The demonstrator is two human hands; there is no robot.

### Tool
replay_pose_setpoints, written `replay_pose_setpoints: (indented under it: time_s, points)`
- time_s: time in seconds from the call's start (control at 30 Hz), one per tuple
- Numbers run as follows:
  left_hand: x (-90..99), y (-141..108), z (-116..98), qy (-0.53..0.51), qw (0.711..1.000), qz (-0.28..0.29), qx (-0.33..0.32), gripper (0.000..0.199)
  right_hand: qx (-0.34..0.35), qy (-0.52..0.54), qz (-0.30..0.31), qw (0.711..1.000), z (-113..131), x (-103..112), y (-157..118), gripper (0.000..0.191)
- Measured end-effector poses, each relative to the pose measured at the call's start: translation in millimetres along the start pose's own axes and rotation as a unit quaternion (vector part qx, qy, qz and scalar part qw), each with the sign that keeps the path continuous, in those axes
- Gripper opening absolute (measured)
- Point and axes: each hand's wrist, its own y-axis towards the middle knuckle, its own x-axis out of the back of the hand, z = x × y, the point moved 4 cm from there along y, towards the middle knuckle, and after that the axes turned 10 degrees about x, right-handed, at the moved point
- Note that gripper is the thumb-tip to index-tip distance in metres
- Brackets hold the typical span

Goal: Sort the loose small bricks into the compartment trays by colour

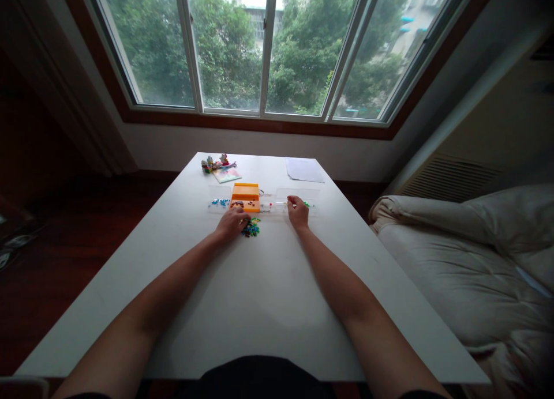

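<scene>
A loose pile of small coloured toy bricks (251,228), mostly blue, green and yellow, lies on the white table. My left hand (232,222) rests at the pile's left edge, fingers curved and thumb apart, with nothing visible in its grasp. Over a clear plastic box (319,195) on the right, my right hand (298,212) has thumb and fingers pinched together; what they hold is too small to make out. Green pieces (307,204) sit beside that hand in the box. An orange open case (246,190) with brown pieces stands between my hands, just beyond the pile.
Blue pieces (220,203) lie in another clear container at the left of the orange case. Farther back are small assembled figures (208,165), a coloured booklet (227,174) and white paper sheets (304,169). A beige sofa (433,266) stands right of the table (259,307).
</scene>
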Motion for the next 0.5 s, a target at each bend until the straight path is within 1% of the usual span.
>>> replay_pose_setpoints:
  time_s: [0.17,0.33,0.5]
  points:
    - [1.6,-0.3,-0.9,0.000,1.000,0.000,-0.003,0.025,0.047,-0.018,0.032,0.998,10.7,-10.0,-6.2,0.020]
    - [3.6,-0.2,1.2,0.042,0.999,-0.003,0.010,0.025,0.083,-0.010,0.070,0.994,28.3,-19.6,-13.7,0.019]
    - [5.8,-0.9,2.0,0.069,0.996,-0.015,0.046,0.021,0.101,-0.006,0.088,0.991,37.3,-21.4,-15.7,0.019]
